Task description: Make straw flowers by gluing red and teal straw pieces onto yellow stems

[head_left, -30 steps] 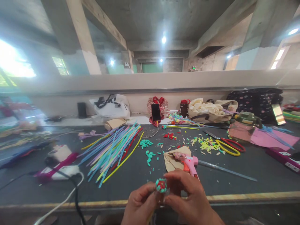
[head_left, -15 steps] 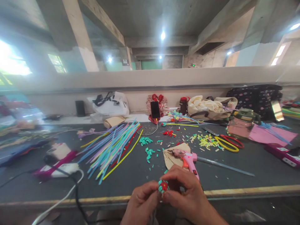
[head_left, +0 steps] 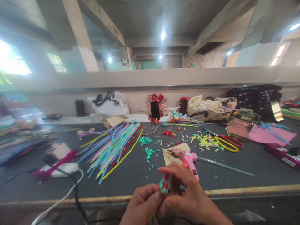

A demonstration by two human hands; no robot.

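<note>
My left hand (head_left: 146, 201) is closed, thumb and fingers pinching a small flower head (head_left: 164, 186) made of teal and red fuzzy pipe-cleaner pieces. Around its right side is my right hand (head_left: 187, 190), index finger raised and thumb apart from it; its lower fingers are partly hidden. Just beyond the hands lies a pink hot glue gun (head_left: 192, 157), its nozzle on a beige paper piece (head_left: 167, 159) and a clear glue stick (head_left: 225, 165) sticking out of its back. Cut teal pieces (head_left: 148, 153), red pieces (head_left: 169, 133) and yellow pieces (head_left: 207, 140) are heaped on the dark table.
To the left lies a bundle of pipe cleaners (head_left: 114, 150), with a power strip (head_left: 58, 165) and cables beside it. Scissors (head_left: 227, 142) rest at right near a pink-filled jug (head_left: 241, 123). A phone (head_left: 155, 110) stands at the back, near a bottle (head_left: 183, 105).
My right index finger and thumb have moved apart, away from the flower head. The flower head has tilted slightly and stays in my left hand.
</note>
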